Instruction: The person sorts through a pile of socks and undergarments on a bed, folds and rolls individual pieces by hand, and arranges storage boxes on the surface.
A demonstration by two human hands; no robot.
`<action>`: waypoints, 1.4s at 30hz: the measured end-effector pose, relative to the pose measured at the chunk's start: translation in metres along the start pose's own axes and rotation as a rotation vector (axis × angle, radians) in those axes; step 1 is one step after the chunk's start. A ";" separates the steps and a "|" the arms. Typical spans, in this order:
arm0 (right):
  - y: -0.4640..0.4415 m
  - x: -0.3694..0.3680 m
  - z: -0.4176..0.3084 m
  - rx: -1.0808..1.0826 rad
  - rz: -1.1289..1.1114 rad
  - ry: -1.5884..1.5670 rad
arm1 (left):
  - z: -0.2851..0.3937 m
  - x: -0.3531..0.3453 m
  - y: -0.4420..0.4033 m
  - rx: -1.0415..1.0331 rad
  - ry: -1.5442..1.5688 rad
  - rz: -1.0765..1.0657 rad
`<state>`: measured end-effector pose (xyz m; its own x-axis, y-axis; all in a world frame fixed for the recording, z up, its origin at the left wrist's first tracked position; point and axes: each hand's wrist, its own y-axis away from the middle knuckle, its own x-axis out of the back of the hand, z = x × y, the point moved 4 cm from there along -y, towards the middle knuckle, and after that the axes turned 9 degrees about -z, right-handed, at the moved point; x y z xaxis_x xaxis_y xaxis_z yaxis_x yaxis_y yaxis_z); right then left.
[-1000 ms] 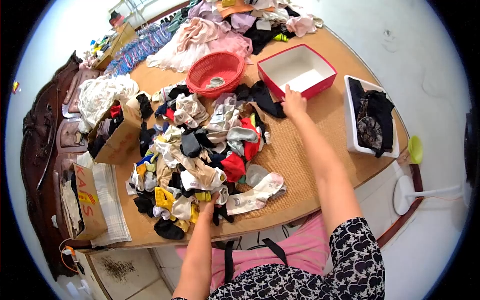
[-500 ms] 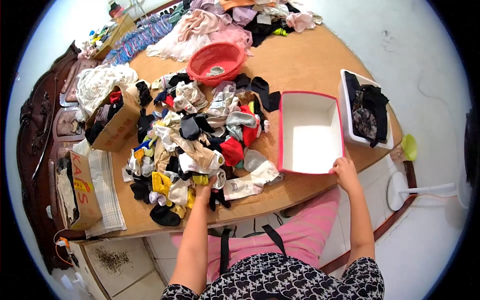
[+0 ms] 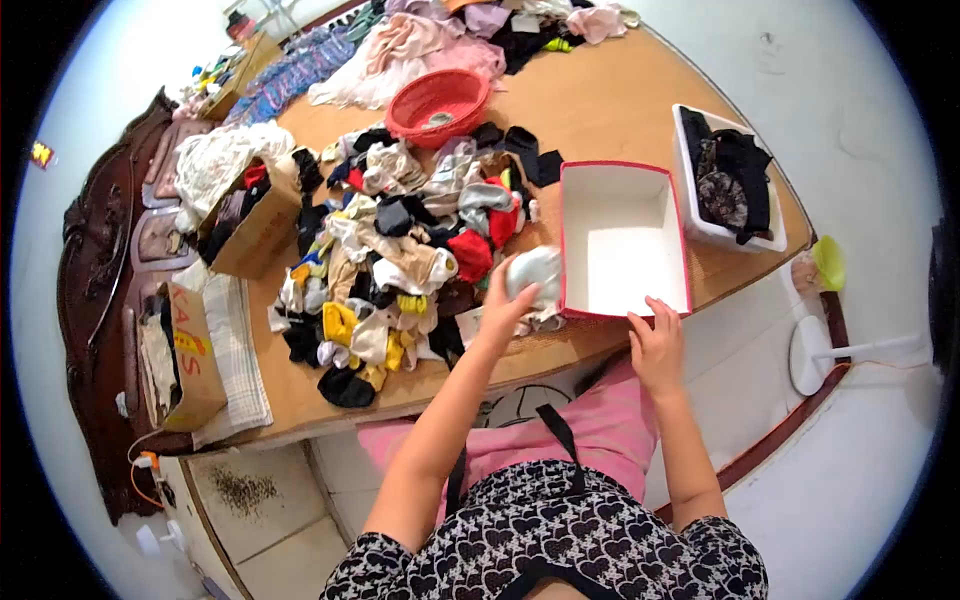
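Observation:
My left hand (image 3: 508,297) has its fingers and thumb around a pale sock (image 3: 537,275), blurred by motion, beside the left wall of a red-edged white box (image 3: 622,247). At that box's front rim rests my right hand (image 3: 656,345), its fingers stretched out over the edge and nothing visible in them. The box has a bare white floor. Left of it spreads a large heap of mixed socks (image 3: 395,262), in black, white, beige, yellow and red. Part of a white patterned sock (image 3: 470,325) lies behind my left wrist.
A red basket (image 3: 405,112) with a small grey item stands behind the heap. To the right is a white bin (image 3: 690,200) of dark clothes. Two cardboard boxes (image 3: 255,245) of clothing stand at left; more clothes (image 3: 410,50) lie at the table's far end.
My left hand has moved up and right from the heap's front to the box's left side, now with a pale sock. My right hand's fingers have loosened and shifted left along the front rim.

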<state>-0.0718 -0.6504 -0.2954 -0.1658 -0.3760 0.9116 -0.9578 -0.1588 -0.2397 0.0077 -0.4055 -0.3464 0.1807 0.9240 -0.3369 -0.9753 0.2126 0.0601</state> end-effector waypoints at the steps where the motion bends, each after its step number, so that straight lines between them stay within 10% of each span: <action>1: 0.003 -0.004 -0.006 0.007 -0.009 -0.010 | 0.023 -0.026 -0.001 -0.046 0.102 -0.052; 5: 0.018 -0.020 -0.018 0.094 -0.002 -0.174 | 0.021 -0.011 -0.015 -0.110 -0.288 -0.086; 7: 0.027 -0.030 -0.016 0.089 -0.041 -0.257 | 0.037 0.018 -0.010 -0.343 -1.480 0.135; 11: 0.042 -0.037 -0.020 0.082 -0.085 -0.334 | 0.049 0.089 0.009 -0.032 -2.038 0.380; 18: 0.037 -0.051 -0.036 0.163 -0.182 -0.449 | 0.061 0.131 0.038 -0.140 -1.626 0.434; 27: -0.009 -0.095 -0.099 0.360 -0.274 -0.497 | 0.096 0.082 0.067 -0.304 0.288 0.173; 36: -0.011 -0.167 -0.094 0.258 -0.581 -0.203 | -0.014 0.158 0.103 0.287 0.282 0.645; 42: -0.007 -0.166 -0.092 0.262 -0.616 -0.227 | -0.032 0.165 0.122 0.269 0.491 0.701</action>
<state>-0.0589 -0.5030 -0.4146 0.4686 -0.3236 0.8220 -0.7687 -0.6079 0.1990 -0.0855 -0.2373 -0.4252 -0.5804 0.6430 -0.4997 -0.7670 -0.2253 0.6008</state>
